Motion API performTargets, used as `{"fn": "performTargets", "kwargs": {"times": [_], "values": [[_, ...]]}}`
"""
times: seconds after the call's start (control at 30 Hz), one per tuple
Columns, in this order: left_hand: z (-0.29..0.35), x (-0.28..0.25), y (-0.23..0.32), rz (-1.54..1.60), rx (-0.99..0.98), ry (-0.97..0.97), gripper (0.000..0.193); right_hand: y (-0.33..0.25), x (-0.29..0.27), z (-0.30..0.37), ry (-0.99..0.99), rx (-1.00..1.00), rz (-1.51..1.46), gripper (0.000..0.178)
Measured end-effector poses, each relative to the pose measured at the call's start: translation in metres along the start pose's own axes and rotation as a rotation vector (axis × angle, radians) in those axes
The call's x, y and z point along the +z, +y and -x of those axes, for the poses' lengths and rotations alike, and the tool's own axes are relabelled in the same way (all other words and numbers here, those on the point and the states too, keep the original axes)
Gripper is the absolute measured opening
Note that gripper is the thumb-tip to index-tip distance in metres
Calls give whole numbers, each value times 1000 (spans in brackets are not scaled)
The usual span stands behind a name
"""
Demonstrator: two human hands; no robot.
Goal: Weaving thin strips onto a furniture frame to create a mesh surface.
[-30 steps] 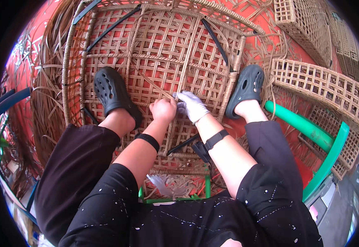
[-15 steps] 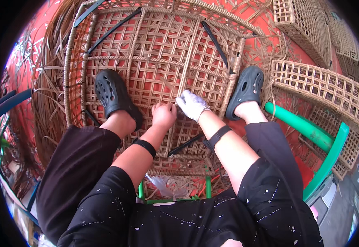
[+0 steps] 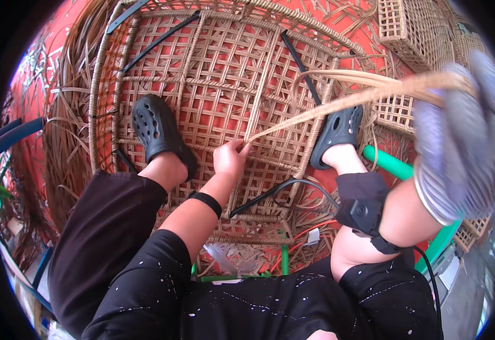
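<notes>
A large woven rattan frame (image 3: 219,107) with open square mesh lies on the red floor between my feet. My bare left hand (image 3: 231,157) pinches a tan cane strip (image 3: 338,105) where it leaves a wrapped bar of the mesh. Up at the right, close to the camera, my gloved right hand (image 3: 457,136) is closed round the same strip, which runs taut between both hands. A loop of the strip hangs back from the right hand over the frame's right edge. The glove is smeared by motion.
Dark clogs (image 3: 159,130) on my feet stand on the frame. Loose fibre (image 3: 74,113) is heaped at the left. Woven baskets (image 3: 417,28) stand at the upper right, near a green tube frame (image 3: 392,163). Strip scraps litter the red floor.
My right hand has swung from beside the left hand up and far to the right, drawing the cane strip out long. My left hand has stayed nearly in place.
</notes>
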State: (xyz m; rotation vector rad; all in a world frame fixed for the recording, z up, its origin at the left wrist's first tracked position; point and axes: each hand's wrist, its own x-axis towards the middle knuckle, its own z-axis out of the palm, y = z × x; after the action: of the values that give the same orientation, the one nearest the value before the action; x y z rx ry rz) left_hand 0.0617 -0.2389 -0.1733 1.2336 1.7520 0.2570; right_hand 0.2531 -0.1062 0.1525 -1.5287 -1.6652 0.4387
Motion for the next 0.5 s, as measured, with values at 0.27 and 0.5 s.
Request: {"fn": "performTargets", "kwargs": {"times": [0.27, 0.5], "values": [[-15, -7, 10, -64, -159, -81, 38, 118, 107, 20, 3, 126, 172, 46], [-23, -8, 13, -58, -231, -122, 36, 170, 204, 165, -430, 1315, -595, 27]]}}
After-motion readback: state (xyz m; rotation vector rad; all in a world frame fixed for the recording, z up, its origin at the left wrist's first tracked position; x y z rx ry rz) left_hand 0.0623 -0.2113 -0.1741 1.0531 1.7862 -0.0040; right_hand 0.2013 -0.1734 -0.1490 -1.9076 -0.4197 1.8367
